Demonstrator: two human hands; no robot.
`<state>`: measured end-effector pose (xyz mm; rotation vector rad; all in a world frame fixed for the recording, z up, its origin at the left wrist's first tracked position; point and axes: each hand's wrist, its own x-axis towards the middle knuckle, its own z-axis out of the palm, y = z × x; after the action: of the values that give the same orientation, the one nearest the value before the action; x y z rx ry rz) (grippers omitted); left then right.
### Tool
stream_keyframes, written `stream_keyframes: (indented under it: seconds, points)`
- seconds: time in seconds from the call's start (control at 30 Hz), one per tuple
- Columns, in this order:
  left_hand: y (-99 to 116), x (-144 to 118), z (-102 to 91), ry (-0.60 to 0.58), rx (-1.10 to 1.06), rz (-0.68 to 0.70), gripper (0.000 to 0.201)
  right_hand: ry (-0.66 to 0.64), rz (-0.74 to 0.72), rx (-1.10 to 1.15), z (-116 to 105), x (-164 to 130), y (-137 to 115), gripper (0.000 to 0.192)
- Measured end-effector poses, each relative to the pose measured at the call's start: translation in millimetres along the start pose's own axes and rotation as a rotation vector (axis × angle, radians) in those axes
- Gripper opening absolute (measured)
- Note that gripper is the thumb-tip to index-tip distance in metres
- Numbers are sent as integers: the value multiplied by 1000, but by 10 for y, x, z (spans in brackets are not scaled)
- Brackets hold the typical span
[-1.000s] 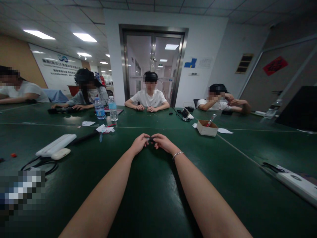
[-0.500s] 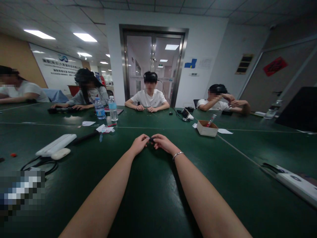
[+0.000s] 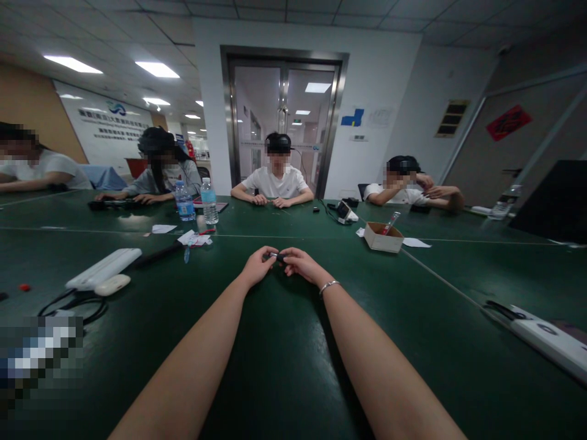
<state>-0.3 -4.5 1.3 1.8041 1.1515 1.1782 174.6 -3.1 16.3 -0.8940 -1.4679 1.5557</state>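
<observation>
Head view: left hand (image 3: 257, 267) and right hand (image 3: 301, 264) nearly fingertip-to-fingertip

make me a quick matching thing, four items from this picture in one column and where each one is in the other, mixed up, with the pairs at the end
Things:
1. silver bracelet
2. small dark object
3. open box
4. red diamond-shaped sheet

Places:
A. on the green table, with a slim thing sticking out of it
B. high up at the right of the view
C. around the wrist of the right hand
D. held between the right hand and the left hand

Pairs: 1-C, 2-D, 3-A, 4-B
</observation>
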Motion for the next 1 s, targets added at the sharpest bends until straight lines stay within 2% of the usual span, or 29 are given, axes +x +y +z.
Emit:
stream_keyframes:
  seconds: [0.4,0.77,1.0]
  points:
    - [24,0,3,14,33,-77,30,-17,12,0,-5,-5,-10,17]
    - [23,-4,-14,-6,85,-102,54,-36,-4,9,-7,-10,-6,19]
    - [62,-19,-11,-17,140,-133,59,-38,-6,30,-20,-4,5,19]
